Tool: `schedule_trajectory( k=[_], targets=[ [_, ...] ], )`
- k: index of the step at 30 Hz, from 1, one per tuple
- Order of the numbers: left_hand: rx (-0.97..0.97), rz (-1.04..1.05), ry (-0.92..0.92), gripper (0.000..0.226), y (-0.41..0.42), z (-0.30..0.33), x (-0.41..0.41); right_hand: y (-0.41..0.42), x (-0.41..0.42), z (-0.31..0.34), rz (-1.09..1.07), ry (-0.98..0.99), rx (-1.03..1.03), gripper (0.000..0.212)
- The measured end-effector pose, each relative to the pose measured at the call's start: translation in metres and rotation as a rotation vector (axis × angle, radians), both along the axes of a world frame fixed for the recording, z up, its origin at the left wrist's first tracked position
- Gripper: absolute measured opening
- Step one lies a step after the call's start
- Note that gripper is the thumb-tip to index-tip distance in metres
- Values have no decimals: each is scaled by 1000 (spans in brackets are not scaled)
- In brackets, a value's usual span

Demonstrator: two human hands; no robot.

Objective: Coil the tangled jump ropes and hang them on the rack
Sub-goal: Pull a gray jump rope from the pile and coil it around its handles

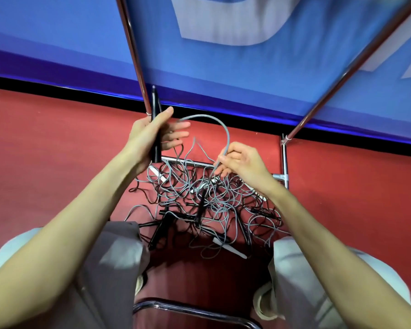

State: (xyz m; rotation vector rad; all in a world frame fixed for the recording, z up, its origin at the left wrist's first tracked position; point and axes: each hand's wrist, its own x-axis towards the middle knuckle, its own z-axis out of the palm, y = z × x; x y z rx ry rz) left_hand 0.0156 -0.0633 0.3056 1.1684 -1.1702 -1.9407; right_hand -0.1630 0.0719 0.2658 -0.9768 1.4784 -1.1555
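Observation:
A tangled heap of grey and black jump ropes (207,200) lies on the red floor between my knees, with black handles (161,227) and a white handle (228,248) in it. My left hand (150,136) grips a black handle (156,124) upright, thumb up along it. A grey rope (214,119) arcs from that hand over to my right hand (240,162), which pinches it above the heap. The rack's chrome poles (133,48) rise at left and right (356,65); its low bars (284,160) run behind the heap.
A blue banner wall (247,67) with a black base strip stands close behind the rack. My grey trouser legs (119,269) and shoes flank the heap. A dark curved metal tube (195,309) lies on the floor near my feet.

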Motion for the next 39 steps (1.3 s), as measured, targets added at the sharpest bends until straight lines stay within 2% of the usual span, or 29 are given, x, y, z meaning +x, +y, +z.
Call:
schedule_trajectory(
  k=[2, 4, 7, 8, 12, 16, 19, 21, 22, 24, 26, 28, 30, 33, 34, 36, 39],
  targets=[
    [70, -77, -14, 32, 2, -5, 2, 0, 0, 14, -26, -83, -25, 4],
    [133, -149, 8, 34, 8, -11, 4, 1, 0, 28, -24, -143, -29, 5],
    [135, -251, 53, 8, 19, -18, 2, 8, 0, 49, -31, -166, -50, 8],
    [102, -285, 57, 6, 23, -19, 1, 10, 0, 56, -49, -169, -64, 10],
    [-28, -364, 34, 17, 32, -24, -2, 18, -3, 75, -156, -193, -148, 12],
    [-219, -494, -106, 33, 35, -39, -1, 15, 0, 88, -216, -285, -221, 13],
    [-254, -529, -232, 39, 40, -43, 1, 11, 4, 98, -261, -403, -254, 20],
    [-230, -560, -266, 58, 45, -44, -1, 8, 3, 104, -313, -514, -284, 22],
    [-210, -561, -271, 54, 47, -46, -1, 6, 2, 106, -352, -578, -301, 22],
    [-214, -541, -315, 32, 50, -51, -3, 2, -5, 107, -452, -688, -337, 22],
    [-203, -509, -328, 25, 52, -53, -4, -1, -13, 98, -560, -775, -364, 21],
    [-182, -484, -324, 21, 51, -51, -3, -2, -24, 80, -653, -828, -299, 15],
    [-175, -469, -311, 22, 47, -49, -2, 2, -36, 58, -642, -738, -85, 11],
    [-146, -478, -254, 29, 41, -46, -5, 11, -40, 28, -479, -323, 263, 16],
    [-122, -498, -224, 31, 41, -44, -7, 11, -37, 22, -452, -144, 271, 18],
    [-83, -573, -194, 32, 41, -36, -10, 10, -32, 17, -439, 164, 119, 18],
    [-19, -701, -107, 31, 45, -25, -11, 6, -25, 21, -285, 442, -82, 20]
  ],
)
